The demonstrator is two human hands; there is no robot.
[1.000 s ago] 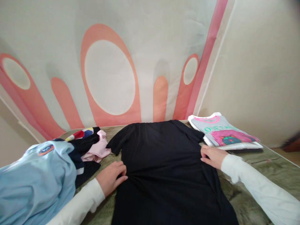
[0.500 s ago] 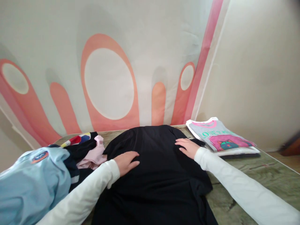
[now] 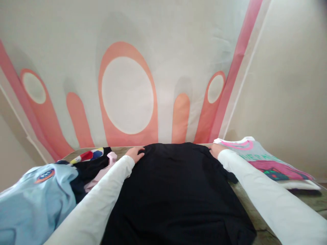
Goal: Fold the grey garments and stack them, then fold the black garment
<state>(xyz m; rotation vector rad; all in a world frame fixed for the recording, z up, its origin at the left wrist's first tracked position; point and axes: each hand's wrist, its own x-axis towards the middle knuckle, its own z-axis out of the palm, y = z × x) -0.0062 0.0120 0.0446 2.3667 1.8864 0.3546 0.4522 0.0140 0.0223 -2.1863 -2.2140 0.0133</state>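
A black shirt (image 3: 178, 190) lies spread across the table in front of me, its far edge close to the wall. My left hand (image 3: 135, 154) is closed at its far left shoulder, with the thumb and fingers on the fabric edge. At the opposite shoulder, my right hand (image 3: 216, 150) has its fingers bent over the black cloth; their tips are partly hidden. Just past the right hand sits a stack of folded shirts, topped by a grey shirt with pink trim (image 3: 255, 156).
Loose clothes are heaped on the left: a light blue garment (image 3: 41, 200), a pink one (image 3: 98, 177) and dark ones with a colourful print (image 3: 88, 156). The wooden table (image 3: 265, 231) meets a wall with a pink and orange pattern (image 3: 127, 137).
Both hands have moved outward and away from me, from lying on the shirt to its shoulders. The shirt is spread flatter and wider. My view has tilted up slightly.
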